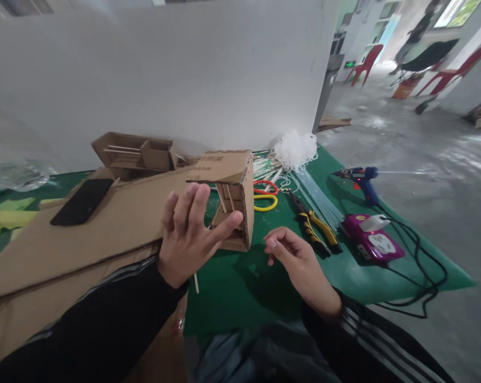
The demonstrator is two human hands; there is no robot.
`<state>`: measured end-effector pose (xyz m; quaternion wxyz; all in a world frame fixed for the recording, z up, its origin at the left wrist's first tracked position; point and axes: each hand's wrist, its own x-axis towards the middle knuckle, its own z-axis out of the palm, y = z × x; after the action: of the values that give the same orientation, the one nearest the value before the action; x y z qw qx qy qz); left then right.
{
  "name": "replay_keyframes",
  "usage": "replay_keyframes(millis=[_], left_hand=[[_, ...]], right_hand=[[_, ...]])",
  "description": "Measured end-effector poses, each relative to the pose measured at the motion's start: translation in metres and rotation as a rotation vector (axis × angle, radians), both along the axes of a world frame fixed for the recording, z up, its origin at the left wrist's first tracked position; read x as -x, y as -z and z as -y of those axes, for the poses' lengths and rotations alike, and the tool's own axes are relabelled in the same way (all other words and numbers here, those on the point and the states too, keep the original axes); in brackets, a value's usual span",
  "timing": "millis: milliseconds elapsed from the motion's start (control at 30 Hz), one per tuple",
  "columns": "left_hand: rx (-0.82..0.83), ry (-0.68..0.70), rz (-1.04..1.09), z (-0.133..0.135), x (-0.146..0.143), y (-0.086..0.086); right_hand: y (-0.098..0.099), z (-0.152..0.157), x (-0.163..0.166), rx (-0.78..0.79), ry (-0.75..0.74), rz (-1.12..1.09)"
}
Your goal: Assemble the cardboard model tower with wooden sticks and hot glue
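My left hand (188,234) is raised over the green table with its fingers stretched out, and the thumb tip touches the front of a small cardboard box model (234,194) with thin wooden sticks inside. Whether the hand grips the box or only rests against it is unclear. My right hand (290,255) hovers low just right of the box, fingers loosely curled, with nothing visible in them. A thin stick (196,282) lies by my left wrist.
Large cardboard sheets (65,250) cover the left of the table, with a black phone (82,201) and another cardboard model (137,151) on them. Scissors (264,194), yellow pliers (314,223), glue sticks (316,191), a blue glue gun (362,181), a pink power strip (374,242) and cables lie right.
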<state>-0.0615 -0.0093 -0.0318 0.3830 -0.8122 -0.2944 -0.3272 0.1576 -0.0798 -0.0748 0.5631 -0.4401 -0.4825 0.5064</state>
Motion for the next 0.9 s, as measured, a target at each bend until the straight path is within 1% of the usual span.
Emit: replay_keyframes(millis=[167, 267, 333, 433, 500, 700, 900], left_hand=[[0.046, 0.030, -0.011, -0.005, -0.003, -0.009], [0.018, 0.034, -0.025, -0.006, -0.006, -0.012], [0.013, 0.020, -0.024, -0.004, -0.007, -0.014], [0.049, -0.016, -0.009, 0.002, -0.008, -0.016], [0.060, -0.014, 0.017, 0.004, -0.009, -0.017], [-0.047, 0.043, 0.046, -0.001, -0.008, -0.020], [-0.011, 0.060, 0.054, -0.007, -0.010, -0.034]], right_hand=[[0.004, -0.001, -0.002, 0.005, 0.005, 0.000], [0.002, -0.001, -0.002, 0.016, 0.009, 0.001], [0.001, -0.001, -0.002, 0.022, 0.014, 0.004], [-0.001, -0.001, -0.001, 0.029, 0.018, -0.001], [-0.002, -0.001, 0.000, 0.032, 0.020, -0.008], [-0.001, -0.001, -0.001, 0.042, 0.010, -0.021], [0.001, -0.001, -0.001, 0.054, -0.012, -0.013]])
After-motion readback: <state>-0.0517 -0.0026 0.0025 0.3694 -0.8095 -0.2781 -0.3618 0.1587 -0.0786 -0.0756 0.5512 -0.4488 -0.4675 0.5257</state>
